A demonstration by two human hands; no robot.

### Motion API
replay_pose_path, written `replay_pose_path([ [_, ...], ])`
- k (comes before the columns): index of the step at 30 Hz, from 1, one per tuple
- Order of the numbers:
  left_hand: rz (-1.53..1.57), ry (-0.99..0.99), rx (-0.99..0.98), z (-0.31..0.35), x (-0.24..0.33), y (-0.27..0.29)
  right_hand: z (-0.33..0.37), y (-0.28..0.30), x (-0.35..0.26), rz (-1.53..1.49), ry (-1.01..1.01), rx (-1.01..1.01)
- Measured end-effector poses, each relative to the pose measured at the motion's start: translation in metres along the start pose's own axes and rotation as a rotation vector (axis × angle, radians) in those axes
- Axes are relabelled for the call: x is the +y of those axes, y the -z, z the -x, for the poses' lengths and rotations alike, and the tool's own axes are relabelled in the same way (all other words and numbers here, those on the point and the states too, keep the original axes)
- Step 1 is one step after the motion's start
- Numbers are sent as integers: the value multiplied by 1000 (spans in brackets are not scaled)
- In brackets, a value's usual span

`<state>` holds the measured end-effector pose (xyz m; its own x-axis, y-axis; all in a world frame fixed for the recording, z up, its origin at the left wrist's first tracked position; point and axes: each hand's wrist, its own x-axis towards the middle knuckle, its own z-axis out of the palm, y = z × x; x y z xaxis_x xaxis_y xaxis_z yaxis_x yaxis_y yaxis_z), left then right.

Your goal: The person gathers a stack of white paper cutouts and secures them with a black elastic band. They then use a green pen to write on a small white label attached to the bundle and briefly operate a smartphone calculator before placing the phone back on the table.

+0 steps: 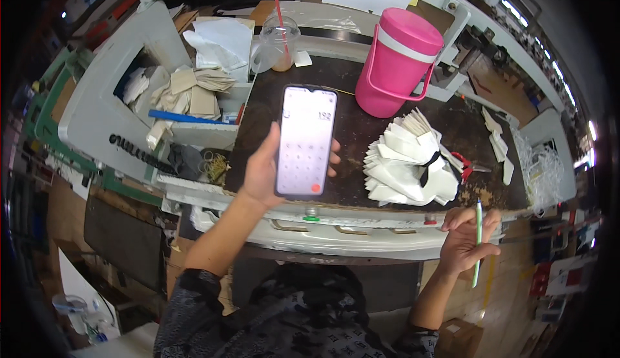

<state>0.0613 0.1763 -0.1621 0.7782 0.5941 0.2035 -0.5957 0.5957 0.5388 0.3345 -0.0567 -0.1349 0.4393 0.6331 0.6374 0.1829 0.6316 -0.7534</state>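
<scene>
My left hand [261,174] is wrapped round a smartphone [303,139], held upright over the dark tabletop with a calculator lit on its screen. A light green pen [478,242] is gripped in my right hand [466,238], its tip pointing up and away from me, near the table's front edge at the right. Between the two hands lies a bundle of white folded pieces [400,164], fanned out and bound with a dark band. Red-handled scissors [466,167] rest against the right side of that bundle, partly covered by it.
A pink jug with a handle [403,61] stands behind the bundle. At the back left is a clear plastic cup [281,44] with a red straw. Paper slips [194,93] fill a grey tray at left; clear plastic scraps [542,170] lie at right.
</scene>
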Motion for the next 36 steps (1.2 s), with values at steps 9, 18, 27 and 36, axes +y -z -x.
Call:
replay_pose_path([
  [9, -388, 63, 399, -24, 13, 5, -109, 72, 20, 4, -171, -268],
  [18, -2333, -517, 752, -47, -22, -26, -185, 74, 69, 0, -513, -785],
  [27, -1892, -390, 163, -85, -157, -108, -174, 68, 104, -42, -689, -780],
  [36, -1978, -242, 75, -86, -156, -105, -184, 70, 104, -61, -627, -854],
])
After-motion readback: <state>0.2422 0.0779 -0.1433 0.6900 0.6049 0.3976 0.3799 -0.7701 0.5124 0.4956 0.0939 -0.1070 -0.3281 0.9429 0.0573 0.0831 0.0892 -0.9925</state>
